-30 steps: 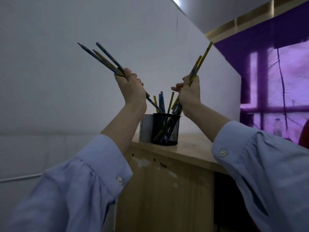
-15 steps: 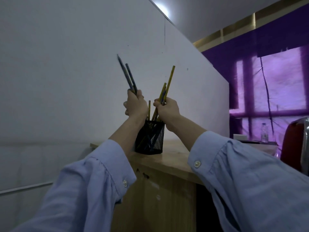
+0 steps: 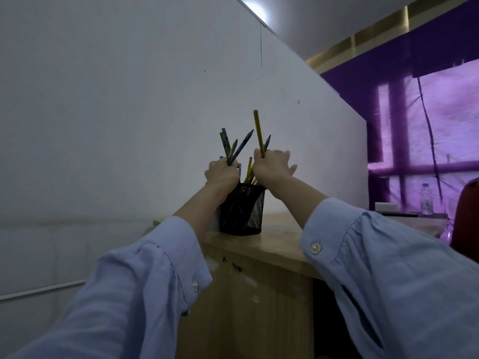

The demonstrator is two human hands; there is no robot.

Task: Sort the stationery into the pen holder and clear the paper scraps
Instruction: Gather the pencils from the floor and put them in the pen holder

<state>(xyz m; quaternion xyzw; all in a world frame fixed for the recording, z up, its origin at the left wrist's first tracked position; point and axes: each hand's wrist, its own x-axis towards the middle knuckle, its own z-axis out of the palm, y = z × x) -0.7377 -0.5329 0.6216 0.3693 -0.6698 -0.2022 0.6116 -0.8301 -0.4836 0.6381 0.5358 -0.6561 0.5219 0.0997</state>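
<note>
Just above the holder [image 3: 242, 211], the left hand [image 3: 223, 174] grips a bunch of pencils [image 3: 234, 149] and the right hand [image 3: 269, 167] pinches one yellow pencil [image 3: 258, 133]. All stand almost upright, with their low ends pointing down into the holder.

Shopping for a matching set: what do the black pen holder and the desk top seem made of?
Pen holder: probably metal wire mesh, matte black; its wall is a fine see-through grid. Desk top: wood or wood-look laminate, smooth; pale tan surface, cannot tell which.
</note>
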